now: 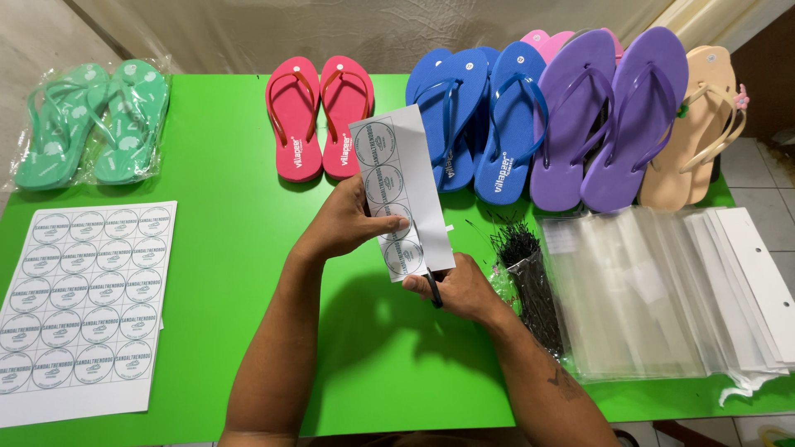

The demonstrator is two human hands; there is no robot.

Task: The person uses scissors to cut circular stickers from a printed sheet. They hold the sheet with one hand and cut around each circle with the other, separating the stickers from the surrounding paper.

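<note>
My left hand pinches a narrow white paper strip printed with several round labels, holding it upright over the green table. Just below the strip's lower edge, my right hand grips black scissors, of which only a bit of the handle shows between the fingers. The blades are hidden behind the strip and hand.
A full sheet of round labels lies at the left. Bagged green sandals sit far left; red, blue, purple and beige sandals line the back. Black ties and clear bags lie right.
</note>
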